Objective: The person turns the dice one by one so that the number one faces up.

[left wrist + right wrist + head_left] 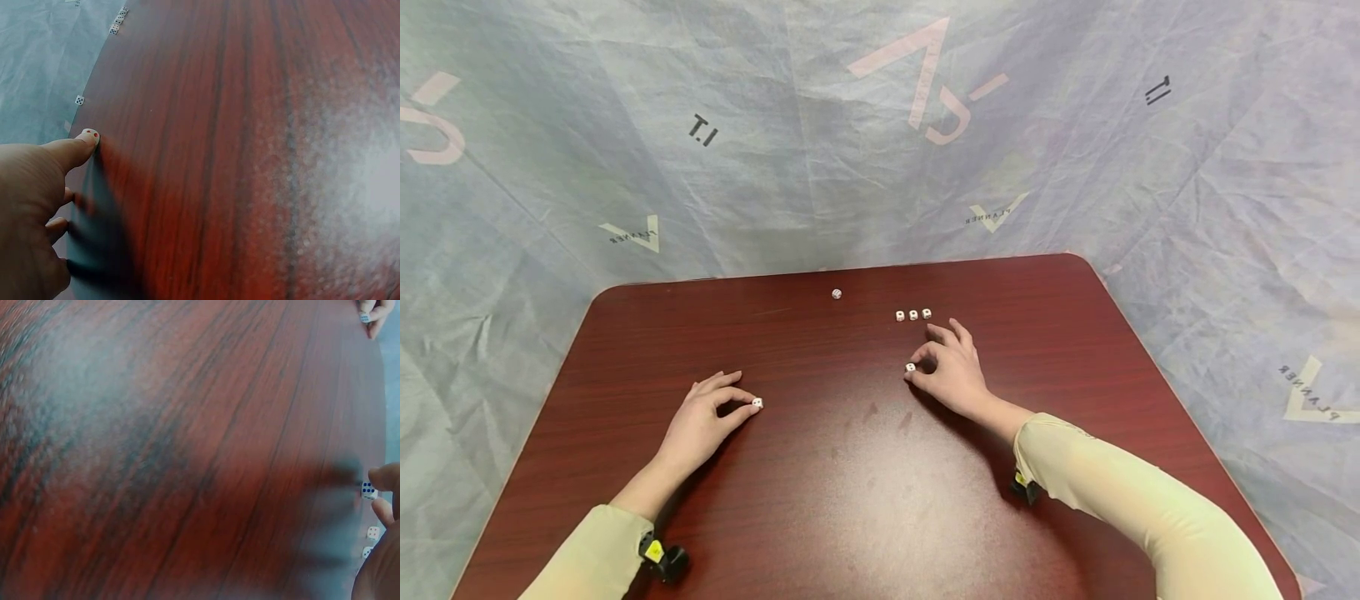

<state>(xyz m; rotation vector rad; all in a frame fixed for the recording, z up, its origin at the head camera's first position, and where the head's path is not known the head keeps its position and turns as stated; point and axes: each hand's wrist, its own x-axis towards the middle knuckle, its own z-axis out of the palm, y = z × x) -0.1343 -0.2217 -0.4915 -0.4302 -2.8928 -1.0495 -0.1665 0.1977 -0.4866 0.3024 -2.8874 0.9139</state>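
Observation:
On the left of the table, my left hand (703, 417) pinches a small white die (757, 403) between thumb and finger. Red pips show on that die in the left wrist view, just past the thumb (69, 153). My right hand (953, 375) pinches another white die (911, 367) at its fingertips; blue pips face the right wrist camera. Just beyond the right hand, three white dice sit in a short row: a left die (900, 316), a middle die (913, 315) and a right die (927, 313). One more die (837, 294) lies apart, near the far edge.
The dark red wood-grain table (835, 483) has rounded far corners and a bright glare in its middle. A grey printed cloth (805, 167) hangs behind it and along both sides. Each wrist carries a black strapped device, such as the left one (662, 557).

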